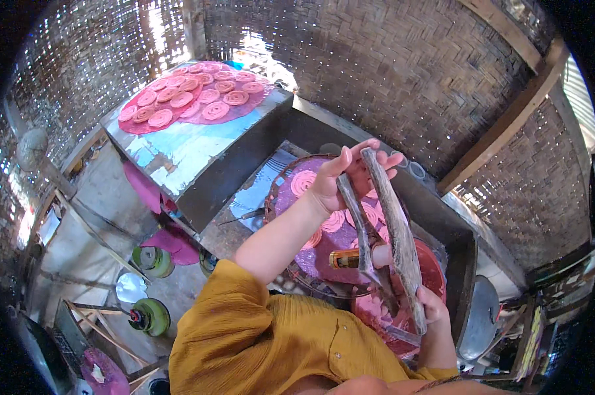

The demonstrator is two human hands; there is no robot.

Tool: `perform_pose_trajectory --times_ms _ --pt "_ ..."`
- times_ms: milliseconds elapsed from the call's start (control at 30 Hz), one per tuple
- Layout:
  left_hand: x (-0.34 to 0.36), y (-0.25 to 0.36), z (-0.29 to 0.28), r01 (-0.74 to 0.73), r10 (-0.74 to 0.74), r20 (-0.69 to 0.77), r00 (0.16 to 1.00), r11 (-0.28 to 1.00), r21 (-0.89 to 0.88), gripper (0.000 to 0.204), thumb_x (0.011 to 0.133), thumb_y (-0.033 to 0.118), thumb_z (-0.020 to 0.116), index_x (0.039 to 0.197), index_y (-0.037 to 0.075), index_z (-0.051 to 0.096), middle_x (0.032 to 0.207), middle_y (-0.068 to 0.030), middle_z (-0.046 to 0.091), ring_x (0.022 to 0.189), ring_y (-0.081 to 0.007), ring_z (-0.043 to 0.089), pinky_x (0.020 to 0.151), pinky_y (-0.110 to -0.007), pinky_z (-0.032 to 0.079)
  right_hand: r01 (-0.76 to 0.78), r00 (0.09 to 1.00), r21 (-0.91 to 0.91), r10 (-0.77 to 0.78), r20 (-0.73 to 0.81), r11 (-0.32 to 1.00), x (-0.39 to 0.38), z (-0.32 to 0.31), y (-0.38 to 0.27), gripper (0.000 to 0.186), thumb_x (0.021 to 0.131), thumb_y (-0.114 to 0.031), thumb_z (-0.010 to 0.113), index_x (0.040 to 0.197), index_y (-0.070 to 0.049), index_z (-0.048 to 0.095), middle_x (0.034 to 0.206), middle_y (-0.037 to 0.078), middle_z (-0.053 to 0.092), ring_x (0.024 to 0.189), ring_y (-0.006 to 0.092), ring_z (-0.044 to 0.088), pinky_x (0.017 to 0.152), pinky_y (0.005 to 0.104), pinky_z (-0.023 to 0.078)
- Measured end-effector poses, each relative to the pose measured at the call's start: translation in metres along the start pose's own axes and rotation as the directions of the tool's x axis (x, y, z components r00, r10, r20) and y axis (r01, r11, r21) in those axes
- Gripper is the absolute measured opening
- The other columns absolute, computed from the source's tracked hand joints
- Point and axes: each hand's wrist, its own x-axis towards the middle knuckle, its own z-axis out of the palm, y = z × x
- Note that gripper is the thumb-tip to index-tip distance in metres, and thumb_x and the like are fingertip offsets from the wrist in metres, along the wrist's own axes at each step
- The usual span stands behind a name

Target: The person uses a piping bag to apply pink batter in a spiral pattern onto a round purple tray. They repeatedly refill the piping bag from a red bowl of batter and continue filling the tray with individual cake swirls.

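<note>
Two long weathered wooden bars point(397, 240) slant across the middle in front of my body, the thicker one on the right, the darker one on the left. My right hand point(434, 311) is closed round the thick bar near its lower end. At the upper ends is my left hand point(358, 172), palm toward the bars, fingers spread; whether it bears any weight, I cannot tell. A pale cylinder point(381, 255) shows between the bars, beside an orange can-like object point(343, 259). Under them, pink spiral coils point(304, 182) lie on a round purple sheet point(287, 207).
More pink coils point(235, 98) cover round sheets on a blue-white tabletop point(172, 161) at the far left. A red basin point(431, 266) with pink material sits by my right hand. Green gas cylinders point(154, 317) stand on the left floor. Woven walls point(403, 72) enclose the space.
</note>
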Motion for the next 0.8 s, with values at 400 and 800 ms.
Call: perform_pose_trajectory --times_ms 400,800 --pt "-0.026 0.003 -0.058 -0.072 -0.026 -0.493 0.87 0.981 -0.179 0.047 0.08 0.058 0.04 0.076 0.012 0.05 0.068 -0.0029 0.054 0.071 -0.0242 0.057 0.073 -0.039 0.047 -0.259 0.956 -0.207 0.22 -0.194 0.943 0.042 -0.026 -0.011 0.058 0.085 -0.046 0.041 0.12 0.0 0.043 0.109 0.014 0.053 0.093 0.0221 0.055 0.08 0.0334 0.044" --pt "-0.022 0.03 -0.013 -0.149 0.09 -0.387 0.918 0.981 -0.123 0.038 0.084 0.049 0.043 0.072 0.014 0.05 0.067 -0.002 0.051 0.071 -0.0214 0.055 0.065 -0.035 0.046 -0.161 0.987 -0.707 0.094 -0.133 0.688 0.026 -0.007 -0.035 0.06 0.08 -0.054 0.044 0.093 0.003 0.059 0.078 0.007 0.059 0.069 0.0135 0.053 0.061 0.0282 0.043"
